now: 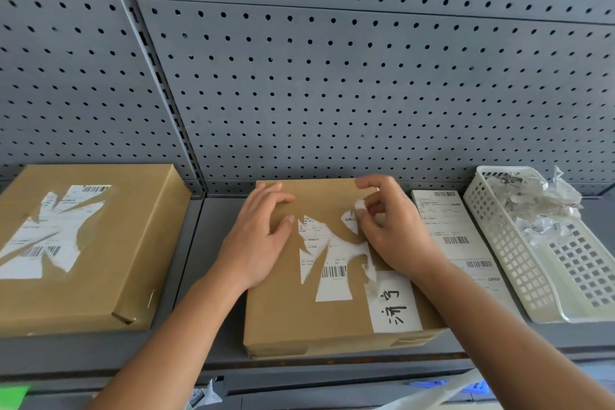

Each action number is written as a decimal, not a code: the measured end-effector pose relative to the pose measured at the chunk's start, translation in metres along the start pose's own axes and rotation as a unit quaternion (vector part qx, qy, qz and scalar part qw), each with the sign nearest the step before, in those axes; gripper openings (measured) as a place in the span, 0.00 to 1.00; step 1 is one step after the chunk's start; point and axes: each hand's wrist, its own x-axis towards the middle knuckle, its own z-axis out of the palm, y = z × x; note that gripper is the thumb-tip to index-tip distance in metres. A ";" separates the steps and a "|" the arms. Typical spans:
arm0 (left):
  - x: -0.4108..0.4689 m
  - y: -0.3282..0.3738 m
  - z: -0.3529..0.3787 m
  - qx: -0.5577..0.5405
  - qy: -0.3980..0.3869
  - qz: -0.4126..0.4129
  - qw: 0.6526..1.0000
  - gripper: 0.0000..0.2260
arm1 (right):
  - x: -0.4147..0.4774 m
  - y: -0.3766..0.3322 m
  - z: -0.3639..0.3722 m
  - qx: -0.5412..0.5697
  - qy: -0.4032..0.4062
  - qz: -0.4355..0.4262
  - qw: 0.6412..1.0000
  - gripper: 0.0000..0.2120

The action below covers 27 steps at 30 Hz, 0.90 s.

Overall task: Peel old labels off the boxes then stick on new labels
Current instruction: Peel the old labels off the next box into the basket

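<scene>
Middle box (299, 309) lies flat at mid-shelf, its near side at the front edge of the shelf (206, 276); the old label (329, 256) on its top is torn into jagged remnants. The left hand (256, 236) lies with released fingers pressing on the cardboard left of the label; the right hand (389, 230) pinches a lifted, crumpled bit at the label's upper right between thumb and fingertips.

Judgement on technique: keep the left hand close to the tear line; pull low and slowly back along the surface so the paper comes off in strips, not flakes; re-pinch near the root if it starts to shred.

Writing: barcodes on the old label, on the torn label of the left box (100, 243) and on the new labels (456, 236) between the middle box and the basket (519, 260) of scraps at the right end; fine print too small to read. White slip (394, 304) at the box's near right corner carries two large handwritten characters, sideways; reading uncertain. No brand visible.
</scene>
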 end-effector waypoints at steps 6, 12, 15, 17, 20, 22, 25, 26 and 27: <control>0.000 -0.001 -0.001 0.000 -0.002 0.001 1.000 0.13 | -0.007 0.006 -0.017 0.030 0.029 0.055 0.998 0.05; 0.000 -0.001 -0.002 0.002 -0.003 0.004 1.000 0.13 | -0.019 0.016 -0.054 0.046 0.087 0.071 0.993 0.03; 0.000 -0.001 -0.002 0.007 -0.006 0.007 1.000 0.15 | -0.025 0.028 -0.083 0.025 0.137 0.092 0.986 0.05; 0.000 -0.001 -0.002 0.006 -0.003 0.010 1.000 0.14 | -0.029 0.039 -0.105 -0.009 0.184 0.099 0.978 0.06; 0.000 -0.001 -0.002 0.007 -0.002 0.012 1.000 0.14 | -0.035 0.053 -0.138 -0.073 0.238 0.137 0.959 0.07; 0.001 -0.001 -0.001 0.007 -0.001 0.013 1.000 0.14 | -0.040 0.062 -0.157 -0.137 0.266 0.165 0.940 0.06; 0.001 0.000 -0.001 0.001 0.003 0.015 1.000 0.13 | -0.044 0.083 -0.176 -0.212 0.294 0.189 0.913 0.04; 0.001 0.001 -0.001 0.002 0.003 0.014 1.000 0.13 | -0.044 0.090 -0.179 -0.232 0.295 0.195 0.906 0.03; 0.001 0.001 -0.001 0.004 0.004 0.015 1.000 0.13 | -0.045 0.097 -0.181 -0.252 0.289 0.202 0.901 0.03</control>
